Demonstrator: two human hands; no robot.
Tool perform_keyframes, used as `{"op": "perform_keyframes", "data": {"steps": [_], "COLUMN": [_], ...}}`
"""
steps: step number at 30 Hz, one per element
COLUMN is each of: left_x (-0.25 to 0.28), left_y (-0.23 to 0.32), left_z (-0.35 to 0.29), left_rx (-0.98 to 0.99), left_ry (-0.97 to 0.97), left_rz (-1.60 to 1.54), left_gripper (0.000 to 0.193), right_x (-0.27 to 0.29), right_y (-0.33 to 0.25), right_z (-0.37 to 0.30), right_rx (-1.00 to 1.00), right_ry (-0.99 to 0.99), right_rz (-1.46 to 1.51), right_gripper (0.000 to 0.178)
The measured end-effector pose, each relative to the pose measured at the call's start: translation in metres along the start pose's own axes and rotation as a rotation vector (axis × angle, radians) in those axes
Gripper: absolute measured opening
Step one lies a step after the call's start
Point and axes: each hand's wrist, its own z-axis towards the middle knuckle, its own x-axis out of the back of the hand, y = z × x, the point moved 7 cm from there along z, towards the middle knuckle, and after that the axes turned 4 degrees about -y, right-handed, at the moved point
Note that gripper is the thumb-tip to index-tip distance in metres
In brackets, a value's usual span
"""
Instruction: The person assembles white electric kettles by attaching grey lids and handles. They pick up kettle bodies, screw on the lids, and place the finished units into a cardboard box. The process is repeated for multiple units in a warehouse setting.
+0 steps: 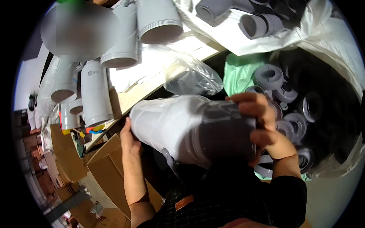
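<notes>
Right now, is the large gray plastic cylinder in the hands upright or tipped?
Tipped: the large gray plastic cylinder is held sideways, its length running across the view from the left hand to the right hand.

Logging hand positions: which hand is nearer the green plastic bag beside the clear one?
Right. The right hand, on the shaded end of the grey pipe, is below the green bag in the picture; the left hand is farther off, at the pipe's other end.
</notes>
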Motion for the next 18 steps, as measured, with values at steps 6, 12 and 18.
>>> {"op": "perform_keyframes", "data": {"steps": [6,12,18], "left_x": [-0.009,-0.004,-0.039], "left_y": [0.015,0.031,0.141], "left_z": [-0.019,-0.038,-0.144], "left_rx": [-0.100,-0.352,-1.306], "left_ry": [0.014,0.102,0.374], "left_rz": [0.012,-0.138,0.458], "left_gripper": [0.044,0.038,0.044], "right_x": [-0.005,-0.008,-0.084], "right_y": [-0.004,0.025,0.063], "right_z": [0.012,0.000,-0.144], "right_rx": [0.136,-0.259,-1.215], "right_ry": [-0.158,-0.022,0.396], "right_rz": [-0.104,-0.113,0.529], "right_gripper": [0.040,0.050,0.048]}}
